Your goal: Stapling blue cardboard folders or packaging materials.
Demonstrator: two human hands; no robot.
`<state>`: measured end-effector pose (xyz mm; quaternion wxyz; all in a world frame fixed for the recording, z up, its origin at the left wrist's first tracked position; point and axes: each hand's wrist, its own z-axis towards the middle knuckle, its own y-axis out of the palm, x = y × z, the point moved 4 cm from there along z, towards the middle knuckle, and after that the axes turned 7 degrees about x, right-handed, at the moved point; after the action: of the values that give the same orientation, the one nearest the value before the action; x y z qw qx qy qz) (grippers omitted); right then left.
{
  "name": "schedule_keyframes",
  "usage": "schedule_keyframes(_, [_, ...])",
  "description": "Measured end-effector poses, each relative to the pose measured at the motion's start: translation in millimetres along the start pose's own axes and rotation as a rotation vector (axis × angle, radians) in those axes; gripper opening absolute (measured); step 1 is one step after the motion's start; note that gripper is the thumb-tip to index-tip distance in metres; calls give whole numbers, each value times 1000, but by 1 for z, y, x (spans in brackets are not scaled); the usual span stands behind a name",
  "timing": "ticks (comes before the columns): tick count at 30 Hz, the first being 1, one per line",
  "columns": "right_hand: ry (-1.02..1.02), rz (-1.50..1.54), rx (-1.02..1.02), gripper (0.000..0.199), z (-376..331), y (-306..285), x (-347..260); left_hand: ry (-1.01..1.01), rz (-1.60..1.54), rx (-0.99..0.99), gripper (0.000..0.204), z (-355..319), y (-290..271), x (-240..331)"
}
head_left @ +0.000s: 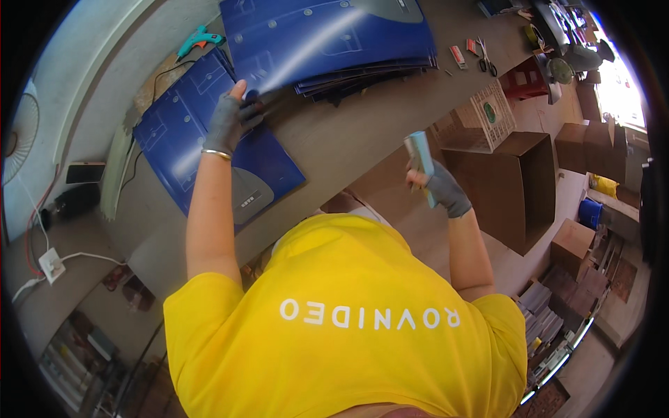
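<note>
Taking the single blue printed sheet point(209, 139) on the brown table point(348, 139) as the landmark and going left to right: up beyond its far left corner a teal glue gun point(198, 38) is lying on the table, its black cord trailing down past the sheet's left edge. The left hand point(230, 118), in a grey fingerless glove, is pressing down on the sheet's upper right part, fingers point(239, 89) spread flat and holding nothing; something dark sits under the palm, but I cannot tell what it is. Just right of and above the sheet a stack of blue sheets point(334, 42) is fanning out; I am counting one stack, though the number of sheets in it is too blurred to tell. Well to the right of the sheet the right hand point(439, 188), also gloved, is hanging off the table edge with its fingers closed round one pale green stick-like tool point(420, 157). Far right of the sheet, one pair of scissors point(486, 59) is lying on the table, and an open brown carton point(516, 184) is standing below it.

Judging from here, the loose sheet could be sliding or creasing if the left palm is pushing unevenly, and the raised tool could be landing off its mark
</note>
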<state>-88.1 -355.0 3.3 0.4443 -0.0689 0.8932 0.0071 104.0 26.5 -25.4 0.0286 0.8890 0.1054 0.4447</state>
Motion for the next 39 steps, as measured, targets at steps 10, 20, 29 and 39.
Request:
schedule_keyframes(10, [-33, -246, 151, 51, 48, -53, -36, -165, -73, -420, 44, -31, 178, -70])
schedule_keyframes(20, [-31, -298, -126, 48, 68, 35, -42, -3, 147, -452, 37, -23, 132, -130])
schedule_keyframes(29, [17, -360, -17, 25, 58, 71, -40, -8, 20, -510, 40, -59, 119, -132])
schedule_keyframes(39, [-38, -489, 81, 36, 68, 85, -22, 105, 8, -102, 34, -47, 109, -146])
